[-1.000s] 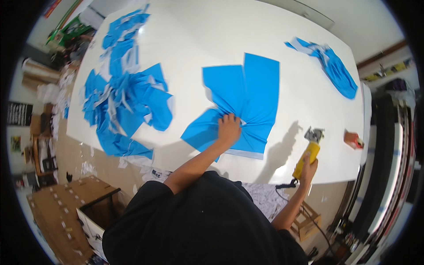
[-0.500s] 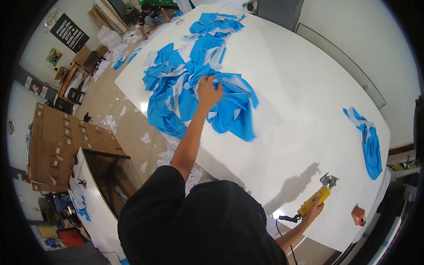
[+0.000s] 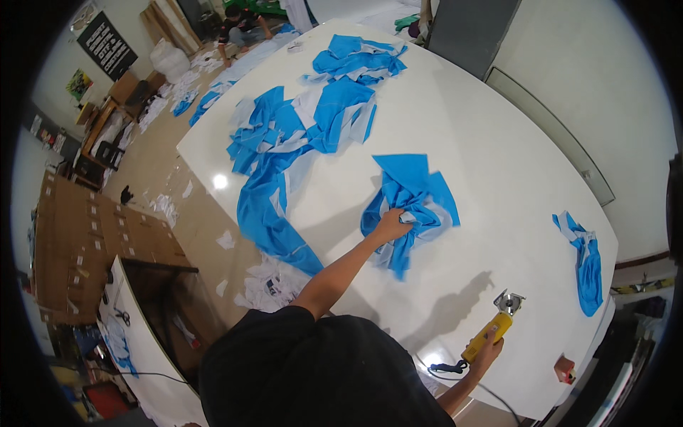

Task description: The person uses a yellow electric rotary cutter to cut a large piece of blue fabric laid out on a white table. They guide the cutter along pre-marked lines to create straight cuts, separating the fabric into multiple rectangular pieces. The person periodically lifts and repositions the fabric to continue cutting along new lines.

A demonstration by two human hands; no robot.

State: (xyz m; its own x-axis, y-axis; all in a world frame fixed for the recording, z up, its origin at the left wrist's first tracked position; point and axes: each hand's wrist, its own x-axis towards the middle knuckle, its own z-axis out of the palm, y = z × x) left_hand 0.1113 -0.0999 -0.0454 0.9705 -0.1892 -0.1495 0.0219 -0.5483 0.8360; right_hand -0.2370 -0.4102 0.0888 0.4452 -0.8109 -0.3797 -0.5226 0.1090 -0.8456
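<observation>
My left hand [image 3: 391, 225] is closed on a crumpled bundle of blue and white fabric [image 3: 404, 178] in the middle of the white tabletop [image 3: 498, 178]. My right hand [image 3: 487, 349] grips a yellow electric rotary cutter [image 3: 491, 331] by its body, at the table's right front; its round metal blade head points away from me and a dark cord trails below. Larger heaps of blue and white fabric [image 3: 274, 135] lie at the table's left and far side. A smaller blue piece [image 3: 589, 274] lies near the right edge, behind a small red object [image 3: 564, 368].
At the back left, a person [image 3: 242, 28] crouches among scattered fabric. Stacked cardboard boxes [image 3: 64, 242] stand left, beside a second white table [image 3: 128, 313] with scissors. White scraps [image 3: 274, 285] lie on the floor by the near edge. A pale wall [image 3: 605, 92] runs along the right.
My left hand went from a flat blue piece to the left pile, then moved rightward with a crumpled bundle. My right hand still holds the cutter. The camera's view has turned.
</observation>
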